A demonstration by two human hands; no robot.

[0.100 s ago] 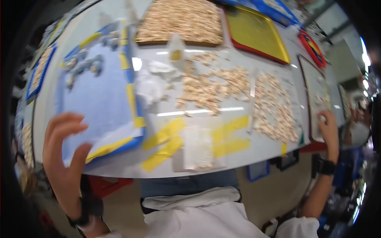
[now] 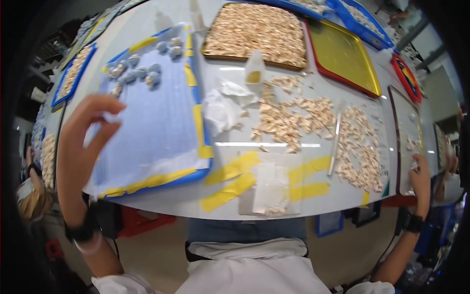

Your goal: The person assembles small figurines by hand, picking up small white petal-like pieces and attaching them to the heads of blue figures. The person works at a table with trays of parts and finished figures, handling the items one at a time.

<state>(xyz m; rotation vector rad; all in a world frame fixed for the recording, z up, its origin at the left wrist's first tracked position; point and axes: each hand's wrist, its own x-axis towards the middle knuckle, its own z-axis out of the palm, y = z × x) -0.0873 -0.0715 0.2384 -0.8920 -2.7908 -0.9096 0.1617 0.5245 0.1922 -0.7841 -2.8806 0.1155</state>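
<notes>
My left hand (image 2: pixel 88 134) is raised over the left edge of a blue tray (image 2: pixel 208 169) lined with pale blue sheeting and edged with yellow tape. Its thumb and bent fingers are apart, with nothing visible between them. Several grey-blue lumps with pale bits (image 2: pixel 152 78) lie at the tray's far end. At the far right, my right hand (image 2: pixel 421 179) is over a dark-rimmed tray (image 2: pixel 402 142) holding a few small pale pieces. Its fingers are closed together around something small and whitish, too small to name.
Loose beige pieces (image 2: pixel 279 122) are spread mid-table beside crumpled white tissue (image 2: pixel 220 110) and a squeeze bottle (image 2: pixel 254 68). A slim white stick (image 2: pixel 335 142) lies between piles. A clear bag (image 2: pixel 270 188) sits among yellow tape strips. Behind stand a full tray (image 2: pixel 254 32) and a gold tray (image 2: pixel 342 56).
The whole view has shifted, so the table sits farther right in it. My left hand has moved farther up along the blue tray's left side. My right hand stays over the right-hand tray.
</notes>
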